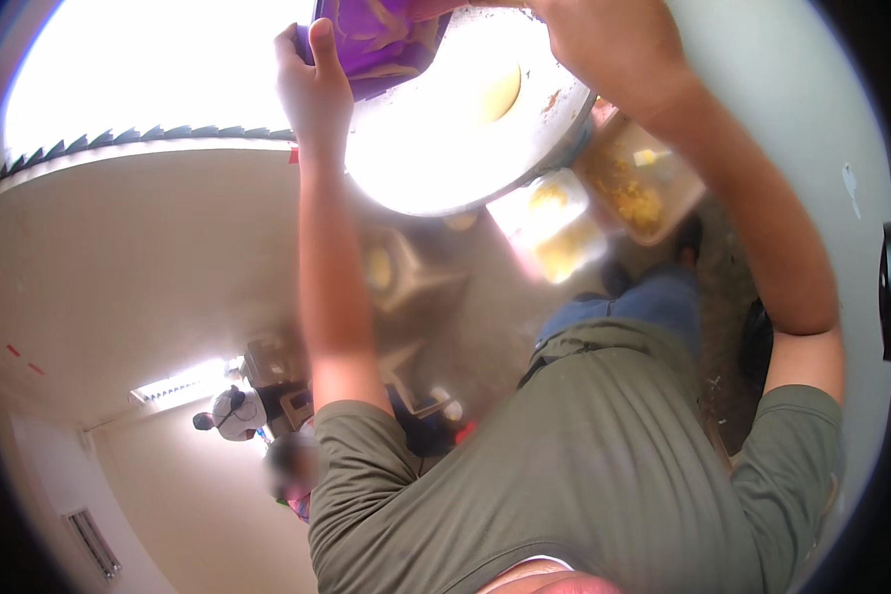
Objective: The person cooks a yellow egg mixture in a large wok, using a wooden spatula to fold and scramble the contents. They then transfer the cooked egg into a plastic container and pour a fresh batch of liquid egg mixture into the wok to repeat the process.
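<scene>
At the top edge, my left hand [317,84] grips the side of a purple plastic tub [381,45], its thumb on the rim and its fingers behind. Pale smears coat the tub's inside. My right hand [609,40] is at the top right, partly cut off; what seem to be its fingertips reach into the tub, and whether they hold anything is hidden. Under both hands lies a wide, round, pale basin [426,183], strongly washed out by light. A smooth yellow lump [505,94] sits in it, and brown crumbs stick to its right side.
Below the basin are a tan tray [663,233] with yellow bits and a bright white container [589,252] with yellow food. Two people [238,414] are at the far lower left. A pale wall [792,99] runs along the right, and a bright window [158,69] fills the upper left.
</scene>
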Available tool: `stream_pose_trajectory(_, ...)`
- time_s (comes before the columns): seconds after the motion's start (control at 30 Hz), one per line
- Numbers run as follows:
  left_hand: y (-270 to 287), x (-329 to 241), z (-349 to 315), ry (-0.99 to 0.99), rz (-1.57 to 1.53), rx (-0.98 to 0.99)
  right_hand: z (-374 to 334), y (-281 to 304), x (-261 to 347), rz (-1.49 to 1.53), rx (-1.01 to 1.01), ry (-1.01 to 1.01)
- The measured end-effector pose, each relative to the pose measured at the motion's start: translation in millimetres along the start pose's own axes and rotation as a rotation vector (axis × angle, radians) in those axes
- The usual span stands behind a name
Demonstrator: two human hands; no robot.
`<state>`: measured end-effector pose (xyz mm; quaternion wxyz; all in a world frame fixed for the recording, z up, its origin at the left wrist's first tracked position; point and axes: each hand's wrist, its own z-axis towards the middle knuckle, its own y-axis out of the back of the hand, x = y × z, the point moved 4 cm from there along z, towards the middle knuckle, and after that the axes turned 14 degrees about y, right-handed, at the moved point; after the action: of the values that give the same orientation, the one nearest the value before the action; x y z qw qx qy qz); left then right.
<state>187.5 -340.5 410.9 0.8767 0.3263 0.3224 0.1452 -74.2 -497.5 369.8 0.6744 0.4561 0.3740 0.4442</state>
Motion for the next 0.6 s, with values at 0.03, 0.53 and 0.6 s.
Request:
stream_pose_trajectory(0.03, -2, 1, 0, -0.002, -0.015, -0.001, -1, -6, 1, 0.069, -0.002, 0.0)
stream_pose_trajectory(0.53, 4, -23, -9, 0.088, -0.012, 0.059, -13, 17, 15, 0.211, -0.377, 0.172)
stream_pose_trajectory(0.6, 1, -20, -8, 0.029, 0.02, 0.025, -5, 20, 21, 0.237, -0.223, 0.181)
